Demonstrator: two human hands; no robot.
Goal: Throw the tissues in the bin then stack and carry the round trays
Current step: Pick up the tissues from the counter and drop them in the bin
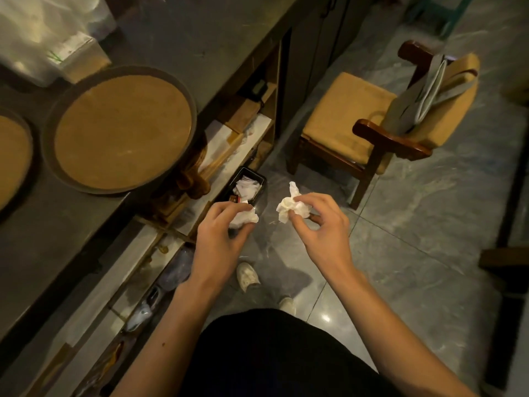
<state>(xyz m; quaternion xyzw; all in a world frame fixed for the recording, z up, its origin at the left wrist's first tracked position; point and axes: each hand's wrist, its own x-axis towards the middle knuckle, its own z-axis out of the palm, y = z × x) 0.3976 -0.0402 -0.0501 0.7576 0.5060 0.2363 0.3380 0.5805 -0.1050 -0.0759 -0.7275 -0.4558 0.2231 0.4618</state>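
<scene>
My left hand (221, 233) pinches a crumpled white tissue (246, 217) just in front of a small black bin (262, 179) on the floor, which holds white paper scraps. To its right, my right hand (320, 222) grips a second crumpled tissue (290, 206), held above the floor tiles beside the bin. A round tray (123, 128) with a dark rim and cork-brown base lies on the dark counter at the left, partly over the edge. Another round tray (13, 150) shows at the far left, cut off by the frame.
Open shelves (229, 144) under the counter hold boxes and bottles. A wooden armchair (369, 124) with tan cushions and a grey bag stands to the right on the grey tiled floor. Plastic bags (45, 38) sit at the counter's back. My shoes (247, 276) are below.
</scene>
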